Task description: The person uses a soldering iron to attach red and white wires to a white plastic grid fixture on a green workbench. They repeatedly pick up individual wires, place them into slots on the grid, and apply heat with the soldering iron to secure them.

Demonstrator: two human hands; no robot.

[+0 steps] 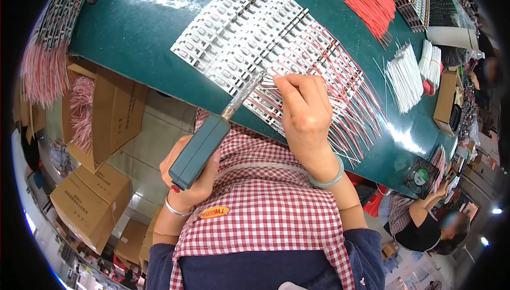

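My left hand is wrapped round the dark green body of a soldering iron. Its metal shaft slants up to the right, with the tip touching or just above the white rows of parts. Close beside that tip, my right hand is closed, thumb and forefinger pinching what looks like a thin red wire, mostly hidden by the fingers. Under both lies a panel of white holder-like parts with metal contacts, set in slanting rows. Red and white wires fan out from its right-hand rows.
Red wires lie bunched at the back of the green table, with white wires to the right. A small black fan stands at the right edge. Cardboard boxes are at lower left. Another person works at far right.
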